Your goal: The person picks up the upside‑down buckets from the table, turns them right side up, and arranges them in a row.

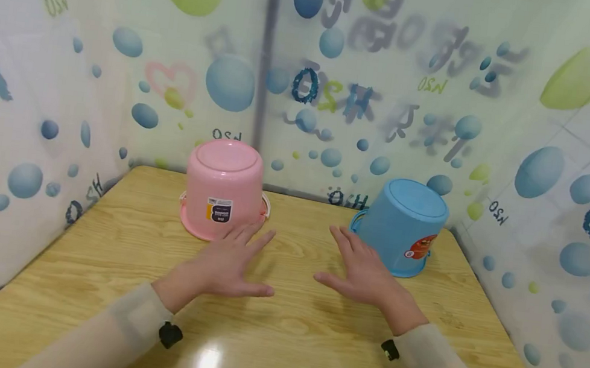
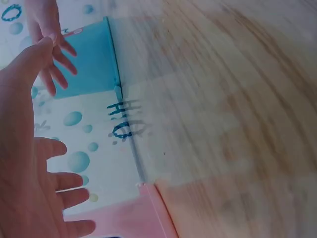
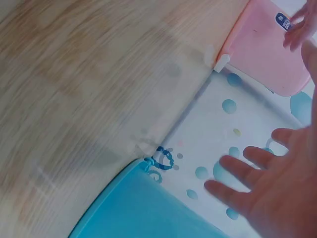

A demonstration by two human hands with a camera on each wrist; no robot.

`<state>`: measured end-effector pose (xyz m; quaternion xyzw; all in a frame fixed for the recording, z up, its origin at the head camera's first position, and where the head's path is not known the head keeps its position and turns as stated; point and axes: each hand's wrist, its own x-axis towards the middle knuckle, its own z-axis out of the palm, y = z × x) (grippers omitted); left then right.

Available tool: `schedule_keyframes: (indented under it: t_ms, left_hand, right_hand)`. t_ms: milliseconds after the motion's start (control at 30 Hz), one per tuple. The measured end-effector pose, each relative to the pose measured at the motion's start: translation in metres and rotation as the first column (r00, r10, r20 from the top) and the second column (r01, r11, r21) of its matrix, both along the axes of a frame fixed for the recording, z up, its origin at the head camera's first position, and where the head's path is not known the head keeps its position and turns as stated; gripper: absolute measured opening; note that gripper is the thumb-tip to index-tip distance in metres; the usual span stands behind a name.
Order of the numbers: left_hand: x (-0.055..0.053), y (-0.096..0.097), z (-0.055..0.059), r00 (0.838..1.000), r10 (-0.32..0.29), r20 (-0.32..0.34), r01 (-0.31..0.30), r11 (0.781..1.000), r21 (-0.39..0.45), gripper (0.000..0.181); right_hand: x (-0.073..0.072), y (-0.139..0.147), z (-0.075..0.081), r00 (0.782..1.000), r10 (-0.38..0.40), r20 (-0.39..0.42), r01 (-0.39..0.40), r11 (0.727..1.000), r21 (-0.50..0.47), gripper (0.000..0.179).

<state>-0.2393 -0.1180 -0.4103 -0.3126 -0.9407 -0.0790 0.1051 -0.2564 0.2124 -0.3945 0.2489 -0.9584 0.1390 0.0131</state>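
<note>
A pink bucket (image 1: 225, 185) stands upside down at the back left of the table, a label on its side and a white handle at its rim. Toward the back right a blue bucket (image 1: 405, 224), also upside down, carries a red round sticker. My left hand (image 1: 223, 261) is held over the table in front of the pink bucket, fingers spread, holding nothing. Near the blue bucket's left side, my right hand (image 1: 363, 274) hovers with fingers extended and nothing in it. Both wrist views show the palms bare.
The wooden table (image 1: 288, 341) runs back to a curtain (image 1: 311, 137) printed with bubbles and letters, which also hangs along both sides. Black straps with small devices sit at both wrists.
</note>
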Motion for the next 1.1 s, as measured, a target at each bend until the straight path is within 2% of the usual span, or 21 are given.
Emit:
schedule_keyframes:
  t_ms: [100, 233, 333, 467, 667, 800, 900, 1000, 1100]
  left_hand:
    - [0.002, -0.011, 0.002, 0.999, -0.044, 0.018, 0.043, 0.996, 0.082, 0.112]
    - [0.006, -0.032, 0.008, 0.994, -0.112, 0.013, 0.109, 0.982, 0.154, 0.106]
    - [0.008, -0.052, 0.011, 0.993, -0.116, 0.023, 0.11, 0.976, 0.186, 0.102]
    - [0.009, -0.082, 0.01, 0.994, -0.05, 0.099, 0.025, 0.972, 0.234, 0.097]
    - [0.003, -0.134, -0.001, 0.976, 0.073, 0.203, -0.131, 0.947, 0.292, 0.092]
    - [-0.006, -0.162, -0.01, 0.953, 0.151, 0.264, -0.23, 0.926, 0.3, 0.096]
    - [-0.016, -0.177, -0.013, 0.924, 0.195, 0.329, -0.295, 0.912, 0.285, 0.104]
    - [-0.029, -0.186, -0.017, 0.895, 0.22, 0.389, -0.335, 0.906, 0.258, 0.112]
    - [-0.043, -0.189, -0.02, 0.879, 0.222, 0.421, -0.341, 0.911, 0.232, 0.116]
  right_hand:
    - [-0.005, -0.003, 0.002, 0.999, 0.011, 0.041, -0.007, 0.997, -0.079, 0.097]
    - [-0.015, -0.011, 0.004, 0.989, 0.049, 0.138, -0.028, 0.988, -0.153, 0.089]
    - [-0.023, -0.015, 0.002, 0.976, 0.067, 0.206, -0.029, 0.983, -0.18, 0.087]
    - [-0.035, -0.022, -0.003, 0.964, 0.075, 0.256, -0.02, 0.977, -0.213, 0.086]
    - [-0.054, -0.04, -0.003, 0.956, 0.096, 0.279, -0.031, 0.974, -0.226, 0.092]
    - [-0.065, -0.056, -0.005, 0.945, 0.103, 0.31, -0.036, 0.976, -0.214, 0.099]
    - [-0.075, -0.07, -0.009, 0.945, 0.107, 0.31, -0.047, 0.98, -0.192, 0.098]
    - [-0.085, -0.082, -0.014, 0.951, 0.102, 0.292, -0.056, 0.985, -0.161, 0.095]
    - [-0.095, -0.092, -0.019, 0.955, 0.092, 0.281, -0.054, 0.989, -0.141, 0.094]
